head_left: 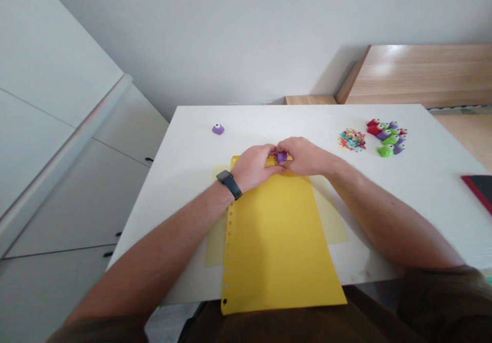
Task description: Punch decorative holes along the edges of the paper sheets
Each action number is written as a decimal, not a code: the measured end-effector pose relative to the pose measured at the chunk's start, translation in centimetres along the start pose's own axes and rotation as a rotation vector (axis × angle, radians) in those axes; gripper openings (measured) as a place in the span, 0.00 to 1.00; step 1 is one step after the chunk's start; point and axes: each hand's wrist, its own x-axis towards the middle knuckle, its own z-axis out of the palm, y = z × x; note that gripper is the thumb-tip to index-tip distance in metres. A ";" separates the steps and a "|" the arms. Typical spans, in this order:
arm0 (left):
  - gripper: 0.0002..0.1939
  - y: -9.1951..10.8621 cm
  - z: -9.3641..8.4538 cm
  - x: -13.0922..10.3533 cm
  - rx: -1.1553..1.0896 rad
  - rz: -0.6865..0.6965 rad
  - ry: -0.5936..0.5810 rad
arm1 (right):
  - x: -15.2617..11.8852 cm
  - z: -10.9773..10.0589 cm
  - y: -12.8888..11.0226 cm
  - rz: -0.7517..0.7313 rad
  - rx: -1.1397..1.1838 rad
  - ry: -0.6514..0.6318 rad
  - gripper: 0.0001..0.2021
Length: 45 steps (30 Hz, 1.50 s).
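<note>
A yellow sheet (280,240) lies on the white table, with small shaped holes along its left edge and its near end past the table's front edge. At its far edge, both hands close around a small purple punch (282,157). My left hand (254,167) has its thumb and fingers at the punch's left side, near the paper's edge. My right hand (305,157) grips the punch from the right. The fingertips partly cover the punch. Paler yellow paper (332,220) shows beneath the sheet.
A purple punch with an eye (218,129) stands at the back left. Colourful paper bits (352,140) are heaped at the back right, beside several red, green and purple punches (390,139). A dark object with a red edge (480,189) lies far right.
</note>
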 end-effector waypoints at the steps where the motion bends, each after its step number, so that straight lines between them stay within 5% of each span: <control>1: 0.21 0.0 0.0 0.0 -0.003 -0.001 0.000 | 0.0 0.0 0.0 -0.004 0.004 0.002 0.09; 12: 0.25 0.3 -0.4 0.1 -0.064 -0.058 -0.043 | -0.1 -0.3 -0.5 0.016 0.006 -0.006 0.09; 45: 0.18 -0.1 -0.2 0.0 0.074 0.052 -0.051 | -0.1 0.1 -0.8 -0.017 0.004 0.034 0.07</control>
